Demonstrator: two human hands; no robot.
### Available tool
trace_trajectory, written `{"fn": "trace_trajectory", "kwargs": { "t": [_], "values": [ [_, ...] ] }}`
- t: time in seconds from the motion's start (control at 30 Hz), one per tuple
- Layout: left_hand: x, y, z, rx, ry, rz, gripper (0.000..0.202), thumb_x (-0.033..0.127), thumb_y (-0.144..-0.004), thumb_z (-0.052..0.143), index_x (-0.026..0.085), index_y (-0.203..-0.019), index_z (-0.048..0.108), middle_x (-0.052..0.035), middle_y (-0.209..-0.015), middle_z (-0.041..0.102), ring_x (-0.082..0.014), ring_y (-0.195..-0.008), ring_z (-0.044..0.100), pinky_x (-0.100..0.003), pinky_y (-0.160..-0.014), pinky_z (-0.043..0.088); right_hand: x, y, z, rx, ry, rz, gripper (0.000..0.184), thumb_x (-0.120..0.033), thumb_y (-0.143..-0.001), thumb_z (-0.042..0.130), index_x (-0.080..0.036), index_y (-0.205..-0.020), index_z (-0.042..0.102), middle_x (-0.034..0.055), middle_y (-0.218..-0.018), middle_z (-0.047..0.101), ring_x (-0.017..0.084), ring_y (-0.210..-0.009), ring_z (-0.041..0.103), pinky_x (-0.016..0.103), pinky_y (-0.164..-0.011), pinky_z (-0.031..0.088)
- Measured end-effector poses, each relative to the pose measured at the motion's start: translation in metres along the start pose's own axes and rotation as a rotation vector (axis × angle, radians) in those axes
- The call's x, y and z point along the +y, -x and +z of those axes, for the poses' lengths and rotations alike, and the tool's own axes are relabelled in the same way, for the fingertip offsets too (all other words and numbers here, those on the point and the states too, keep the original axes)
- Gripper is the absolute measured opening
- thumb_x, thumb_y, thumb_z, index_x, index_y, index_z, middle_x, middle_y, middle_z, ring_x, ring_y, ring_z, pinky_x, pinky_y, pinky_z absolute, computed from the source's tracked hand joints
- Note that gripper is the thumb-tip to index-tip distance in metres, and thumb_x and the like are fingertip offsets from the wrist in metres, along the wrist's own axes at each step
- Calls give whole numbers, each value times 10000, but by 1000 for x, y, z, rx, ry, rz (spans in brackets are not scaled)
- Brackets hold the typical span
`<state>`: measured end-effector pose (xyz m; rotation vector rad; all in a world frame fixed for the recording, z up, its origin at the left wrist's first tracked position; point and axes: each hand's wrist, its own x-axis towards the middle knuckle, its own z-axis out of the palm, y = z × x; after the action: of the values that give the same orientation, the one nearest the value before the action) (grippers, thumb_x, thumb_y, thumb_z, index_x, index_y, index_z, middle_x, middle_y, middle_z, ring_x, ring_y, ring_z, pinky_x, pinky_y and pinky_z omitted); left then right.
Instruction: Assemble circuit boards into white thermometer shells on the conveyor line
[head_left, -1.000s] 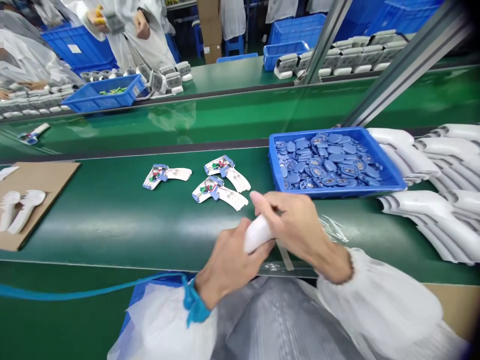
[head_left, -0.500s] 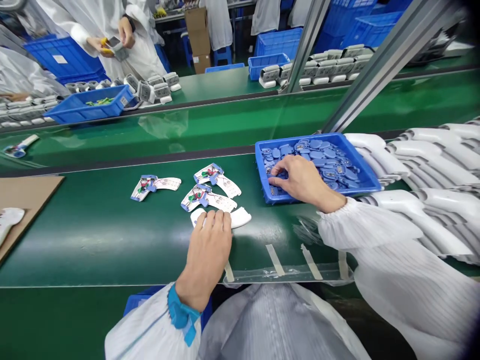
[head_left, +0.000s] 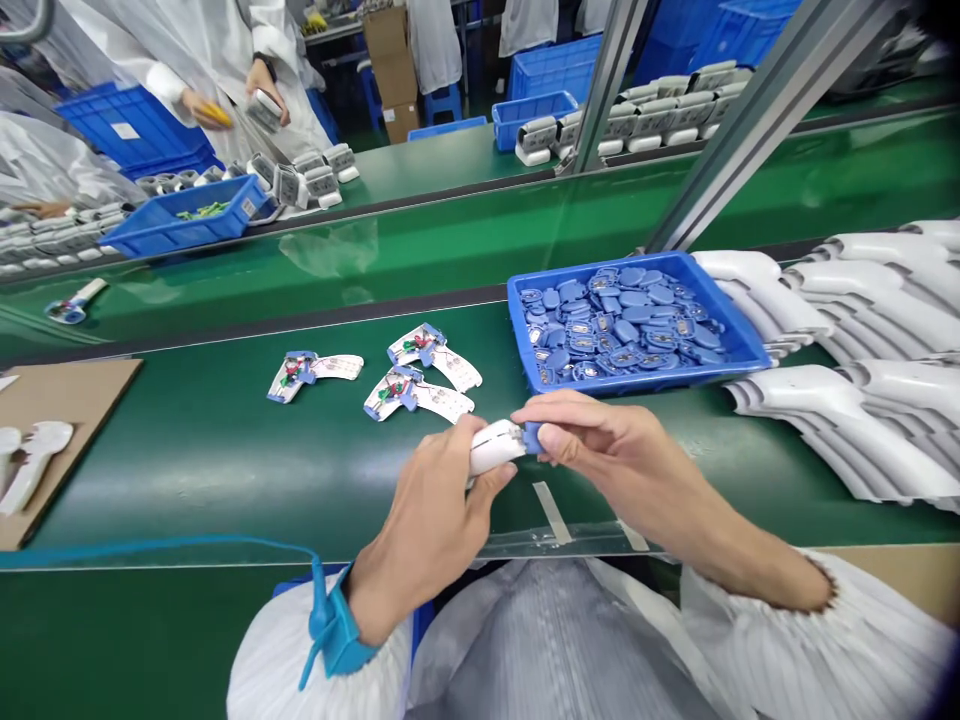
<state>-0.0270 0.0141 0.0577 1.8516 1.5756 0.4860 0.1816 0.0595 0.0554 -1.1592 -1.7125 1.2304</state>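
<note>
My left hand (head_left: 427, 530) is shut around a white plastic housing (head_left: 493, 447), held above the green belt (head_left: 187, 470). My right hand (head_left: 607, 450) pinches a small blue part (head_left: 532, 437) between finger and thumb, pressing it to the housing's end. Much of the housing is hidden by my fingers. Just beyond my hands lie several circuit boards on white shell halves (head_left: 418, 394). A blue tray (head_left: 637, 386) heaped with similar blue parts stands beyond my right hand.
Stacked white housings (head_left: 847, 420) fill the right side. A cardboard sheet (head_left: 75, 395) with white shells lies at the left. A blue wrist strap (head_left: 334, 625) trails a cord leftward. Beyond an aluminium rail (head_left: 750, 130), a co-worker's hands (head_left: 232, 108) work at another belt among blue crates.
My right hand has moved from the tray to the housing, carrying a blue part. My left hand has lifted the housing off the belt.
</note>
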Motion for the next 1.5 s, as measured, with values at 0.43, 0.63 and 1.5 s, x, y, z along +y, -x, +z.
{"fn": "trace_trajectory", "kwargs": {
  "t": [0.43, 0.63, 1.5],
  "values": [
    [6, -20, -6, -134, -45, 124, 94, 270, -1021, 522, 211, -1092, 509, -54, -1061, 661, -249, -921, 581, -367, -767, 428, -3, 16, 15, 48, 363, -281, 322, -236, -1042, 500, -185, -1306, 677, 55, -1230, 751, 182, -1059, 732, 293, -886, 614],
    [6, -25, -5, -170, -33, 207, 150, 322, -1043, 510, 209, -1142, 518, -37, -1026, 672, -228, -882, 597, -378, -808, 437, 4, 14, 14, 60, 538, -421, 390, -150, -1031, 474, -207, -1406, 564, 66, -1295, 720, 193, -1082, 707, 365, -900, 617],
    [-9, -7, 46, 421, 17, 82, 292, 371, -1055, 455, 194, -850, 567, -21, -795, 619, -173, -763, 552, -302, -700, 381, 21, 42, 11, 163, 543, -243, 176, -342, -1057, 481, -256, -1149, 604, 13, -1004, 745, 145, -809, 712, 244, -691, 555]
  ]
}}
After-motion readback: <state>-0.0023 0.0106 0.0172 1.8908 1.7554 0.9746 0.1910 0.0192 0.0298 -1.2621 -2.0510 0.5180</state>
